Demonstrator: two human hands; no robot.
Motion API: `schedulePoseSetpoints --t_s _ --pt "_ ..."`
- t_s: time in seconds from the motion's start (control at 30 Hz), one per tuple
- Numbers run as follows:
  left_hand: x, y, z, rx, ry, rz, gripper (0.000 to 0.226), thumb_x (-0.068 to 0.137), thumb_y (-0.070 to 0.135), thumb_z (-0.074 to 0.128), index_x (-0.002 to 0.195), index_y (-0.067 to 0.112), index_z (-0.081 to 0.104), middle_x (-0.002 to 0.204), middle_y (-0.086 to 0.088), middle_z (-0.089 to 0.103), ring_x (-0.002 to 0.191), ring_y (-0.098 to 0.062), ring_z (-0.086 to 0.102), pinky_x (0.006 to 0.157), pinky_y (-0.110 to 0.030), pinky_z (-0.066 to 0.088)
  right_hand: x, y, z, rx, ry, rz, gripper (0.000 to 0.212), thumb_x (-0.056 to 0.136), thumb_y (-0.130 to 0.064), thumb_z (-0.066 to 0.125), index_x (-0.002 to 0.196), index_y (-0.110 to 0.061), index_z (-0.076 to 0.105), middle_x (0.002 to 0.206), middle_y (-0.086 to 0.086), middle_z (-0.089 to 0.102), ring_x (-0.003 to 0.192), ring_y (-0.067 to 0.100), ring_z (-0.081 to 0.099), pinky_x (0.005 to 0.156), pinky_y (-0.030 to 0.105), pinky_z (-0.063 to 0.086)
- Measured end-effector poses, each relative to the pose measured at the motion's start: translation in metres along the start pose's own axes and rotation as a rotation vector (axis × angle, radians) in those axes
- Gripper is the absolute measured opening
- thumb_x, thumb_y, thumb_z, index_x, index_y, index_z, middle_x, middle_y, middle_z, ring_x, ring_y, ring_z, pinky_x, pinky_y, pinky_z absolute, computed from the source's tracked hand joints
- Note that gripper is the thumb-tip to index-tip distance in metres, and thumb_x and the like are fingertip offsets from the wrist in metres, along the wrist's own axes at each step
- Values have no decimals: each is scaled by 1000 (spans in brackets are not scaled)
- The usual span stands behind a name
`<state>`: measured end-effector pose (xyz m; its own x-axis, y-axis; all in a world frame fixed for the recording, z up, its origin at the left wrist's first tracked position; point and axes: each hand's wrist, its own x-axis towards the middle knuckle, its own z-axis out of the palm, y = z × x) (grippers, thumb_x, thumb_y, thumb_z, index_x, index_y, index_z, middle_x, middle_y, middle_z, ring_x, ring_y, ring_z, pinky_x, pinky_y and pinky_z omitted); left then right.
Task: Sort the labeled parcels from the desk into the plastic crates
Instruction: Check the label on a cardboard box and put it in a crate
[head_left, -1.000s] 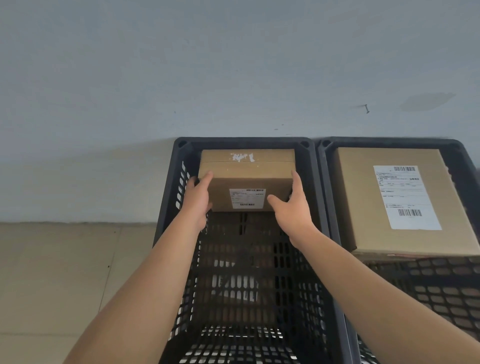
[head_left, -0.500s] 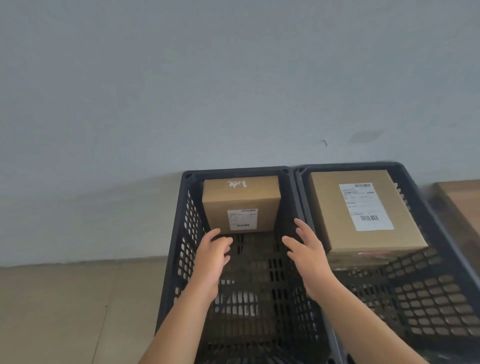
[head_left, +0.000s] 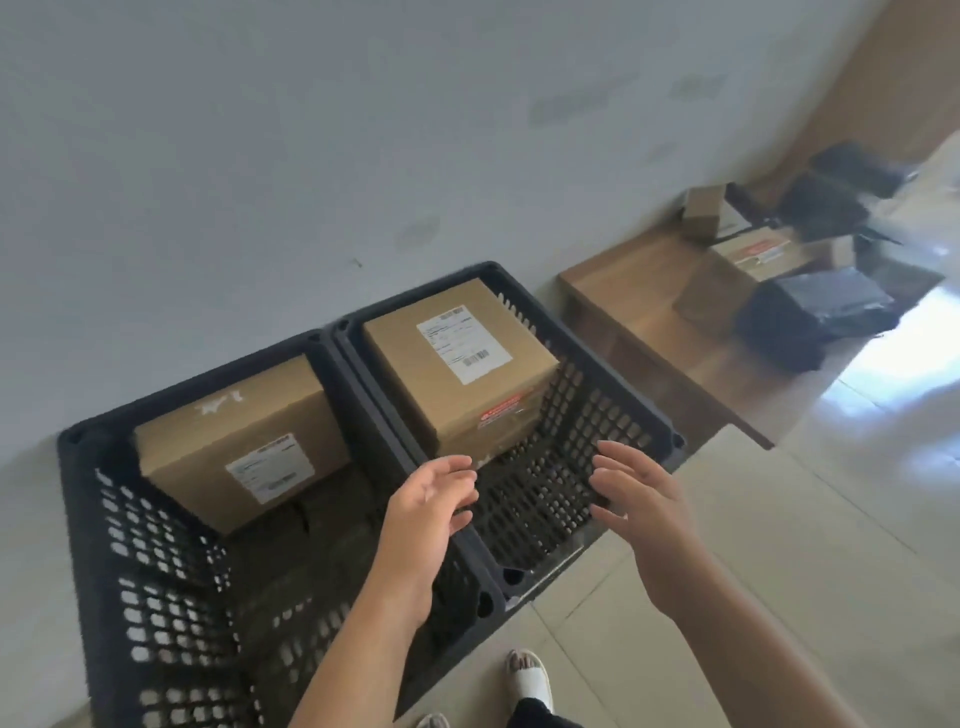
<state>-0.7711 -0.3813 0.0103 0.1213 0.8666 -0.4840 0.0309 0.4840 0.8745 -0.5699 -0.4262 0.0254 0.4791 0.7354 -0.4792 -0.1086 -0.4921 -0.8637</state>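
Two dark plastic crates stand side by side against the wall. The left crate (head_left: 156, 571) holds a small brown parcel (head_left: 228, 431) with a white label, at its far end. In the right crate (head_left: 613, 410) sits a larger brown parcel (head_left: 452, 358) with a white label on top and a red sticker on its side. My left hand (head_left: 431, 514) and my right hand (head_left: 639, 499) hover above the crates' near rims, palms facing each other, fingers loosely curved, holding nothing.
A low wooden desk (head_left: 649, 301) runs along the wall at the right. On it lie brown boxes (head_left: 748, 260) and dark plastic-wrapped parcels (head_left: 815, 317). Pale floor tiles (head_left: 831, 519) stretch to the right. My slippered feet (head_left: 527, 675) show at the bottom.
My hands let go of the small parcel in the left crate and drew back, empty. The view swung right, bringing the desk and its parcels into sight.
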Motion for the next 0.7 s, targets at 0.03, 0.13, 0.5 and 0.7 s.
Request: schedulePoseSetpoints --t_s 0.03,0.13,0.5,0.7 --pt "-1 2 16 25 -48 6 16 103 19 61 110 26 73 115 2 73 109 -15 69 98 -34 57 1 0 -18 50 44 -5 32 101 -8 62 129 -22 65 124 -1 68 116 20 63 106 42 51" --pt "3 7 62 76 -131 21 18 103 15 59 111 23 74 112 0 75 107 -16 71 99 -37 58 4 -1 -66 172 129 -33 27 98 -3 62 118 -20 69 107 -1 77 108 19 70 99 42 54" --pt "10 12 285 214 -341 60 18 104 13 59 112 21 73 116 -4 74 110 -19 71 100 -37 58 49 2 -269 451 280 -70 25 98 -7 61 120 -15 69 119 8 71 113 26 66 97 42 52" --pt "17 0 390 213 -354 83 20 102 9 60 112 19 74 112 -4 76 106 -20 73 93 -34 61 96 14 -366 506 297 -75 19 100 -9 61 113 -18 72 122 10 71 115 28 67 97 44 54"
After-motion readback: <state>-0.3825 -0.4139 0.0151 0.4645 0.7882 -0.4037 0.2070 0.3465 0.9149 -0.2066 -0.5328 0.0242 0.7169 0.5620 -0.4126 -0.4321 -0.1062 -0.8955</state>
